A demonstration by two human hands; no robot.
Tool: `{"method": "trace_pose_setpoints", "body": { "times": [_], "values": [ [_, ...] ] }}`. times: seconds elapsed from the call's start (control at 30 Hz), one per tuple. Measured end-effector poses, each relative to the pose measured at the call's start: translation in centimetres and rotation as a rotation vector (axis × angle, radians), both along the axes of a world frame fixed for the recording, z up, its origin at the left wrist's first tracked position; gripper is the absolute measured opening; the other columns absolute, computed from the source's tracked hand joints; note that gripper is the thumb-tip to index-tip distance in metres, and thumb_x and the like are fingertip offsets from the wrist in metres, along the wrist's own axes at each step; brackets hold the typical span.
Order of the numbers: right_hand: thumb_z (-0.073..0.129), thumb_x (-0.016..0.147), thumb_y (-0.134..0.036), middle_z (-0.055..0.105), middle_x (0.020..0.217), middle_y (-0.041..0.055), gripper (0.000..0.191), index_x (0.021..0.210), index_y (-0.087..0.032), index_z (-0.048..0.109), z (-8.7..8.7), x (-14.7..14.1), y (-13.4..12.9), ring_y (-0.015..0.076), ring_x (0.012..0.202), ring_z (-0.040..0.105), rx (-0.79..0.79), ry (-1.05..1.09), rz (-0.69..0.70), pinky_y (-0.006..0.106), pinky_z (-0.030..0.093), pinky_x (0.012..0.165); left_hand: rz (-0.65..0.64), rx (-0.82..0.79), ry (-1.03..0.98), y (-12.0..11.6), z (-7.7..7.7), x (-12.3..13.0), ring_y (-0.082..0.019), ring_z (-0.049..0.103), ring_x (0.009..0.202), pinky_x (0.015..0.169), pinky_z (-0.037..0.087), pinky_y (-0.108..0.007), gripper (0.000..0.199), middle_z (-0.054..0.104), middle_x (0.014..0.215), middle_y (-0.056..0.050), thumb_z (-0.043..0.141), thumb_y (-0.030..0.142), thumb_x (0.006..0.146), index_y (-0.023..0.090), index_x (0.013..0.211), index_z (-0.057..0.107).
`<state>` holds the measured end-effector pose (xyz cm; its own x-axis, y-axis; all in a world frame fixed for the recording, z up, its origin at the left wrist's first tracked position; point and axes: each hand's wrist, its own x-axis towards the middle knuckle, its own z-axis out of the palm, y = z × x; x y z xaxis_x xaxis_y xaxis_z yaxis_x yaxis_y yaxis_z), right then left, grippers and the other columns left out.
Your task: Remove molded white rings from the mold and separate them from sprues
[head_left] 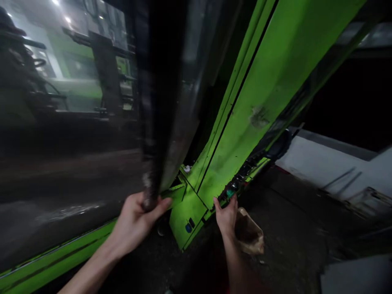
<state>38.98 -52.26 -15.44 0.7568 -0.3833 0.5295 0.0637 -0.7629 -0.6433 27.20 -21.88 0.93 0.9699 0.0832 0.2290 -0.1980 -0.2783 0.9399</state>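
1. At the bottom middle of the frame, the left hand (134, 220) wraps its fingers tight around the dark edge of the sliding door (153, 134).
2. Just right of it, the right hand (227, 215) touches the button strip (241, 175) on the green machine (254, 94) with its fingers stretched out.
3. A brown bag (249, 234) lies on the floor beside that hand.

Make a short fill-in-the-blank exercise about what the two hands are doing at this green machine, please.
1. The left hand grips the edge of a dark sliding ____.
2. The right hand reaches up to a row of ____ on the machine's panel.
3. The panel is painted bright ____.
4. Behind the right hand, on the floor, lies a crumpled ____ bag.

Missing words: door; buttons; green; brown
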Motion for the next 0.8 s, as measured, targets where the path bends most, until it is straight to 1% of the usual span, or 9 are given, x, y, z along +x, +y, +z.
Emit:
{"method": "trace_pose_setpoints", "body": {
  "times": [0.07,0.17,0.27,0.43,0.6,0.7,0.8],
  "values": [
    [0.044,0.084,-0.089,0.047,0.144,0.0393,0.123,0.152,0.013,0.033,-0.3,-0.1,-0.1,0.0487,0.137,0.045,-0.013,0.009,-0.001,0.059,0.039,0.113,-0.085,-0.036,0.007,-2.2,-0.1,2.4,-0.009,0.026,0.054,0.050,0.022,-0.025,0.053,0.028,0.058,0.004,0.066,0.056,0.086,0.018,0.061,0.039],
    [0.043,0.083,-0.090,0.047,0.145,0.0393,0.125,0.153,0.014,0.032,-0.5,-0.2,-0.2,0.0486,0.136,0.046,-0.020,0.022,-0.008,0.059,0.040,0.112,-0.127,-0.088,-0.034,-5.0,-0.2,5.3,-0.009,0.019,0.056,0.050,0.017,-0.025,0.054,0.021,0.062,0.004,0.066,0.050,0.086,0.020,0.063,0.028],
    [0.042,0.084,-0.089,0.047,0.145,0.0385,0.123,0.154,0.012,0.030,-0.7,-0.2,0.0,0.0473,0.135,0.047,-0.023,0.010,-0.011,0.058,0.040,0.111,-0.160,-0.106,-0.057,-6.6,-0.2,6.9,-0.009,0.019,0.057,0.049,0.016,-0.025,0.050,0.021,0.063,0.004,0.066,0.047,0.085,0.021,0.064,0.028],
    [0.042,0.084,-0.090,0.051,0.142,0.0379,0.122,0.154,0.011,0.033,-1.0,-0.2,0.2,0.0466,0.134,0.049,-0.015,-0.017,-0.028,0.057,0.041,0.111,-0.192,-0.126,-0.093,-8.4,-0.2,8.8,-0.009,0.019,0.056,0.049,0.017,-0.025,0.042,0.021,0.063,0.004,0.063,0.036,0.081,0.021,0.064,0.028],
    [0.040,0.086,-0.088,0.050,0.142,0.0387,0.121,0.152,0.014,0.034,-1.2,-0.2,0.1,0.0473,0.132,0.050,-0.055,-0.022,-0.029,0.057,0.042,0.110,-0.135,-0.145,-0.148,-10.3,-1.2,10.3,-0.009,0.022,0.057,0.051,0.018,-0.025,0.038,0.025,0.062,0.004,0.062,0.034,0.080,0.020,0.063,0.031],
    [0.041,0.088,-0.086,0.052,0.139,0.0386,0.118,0.152,0.013,0.034,-1.2,-0.1,0.2,0.0463,0.130,0.052,-0.087,-0.015,-0.041,0.056,0.044,0.107,-0.098,-0.160,-0.153,-10.6,-1.8,10.6,-0.009,0.024,0.058,0.051,0.019,-0.025,0.038,0.027,0.062,0.004,0.063,0.035,0.080,0.019,0.063,0.033],
    [0.039,0.089,-0.086,0.054,0.136,0.0391,0.118,0.150,0.015,0.036,-1.2,-0.1,-0.1,0.0466,0.129,0.053,-0.118,-0.010,-0.039,0.057,0.045,0.105,-0.088,-0.183,-0.148,-10.4,-2.1,10.5,-0.009,0.023,0.058,0.052,0.018,-0.025,0.039,0.027,0.062,0.004,0.065,0.035,0.079,0.019,0.062,0.034]
  ]
}}
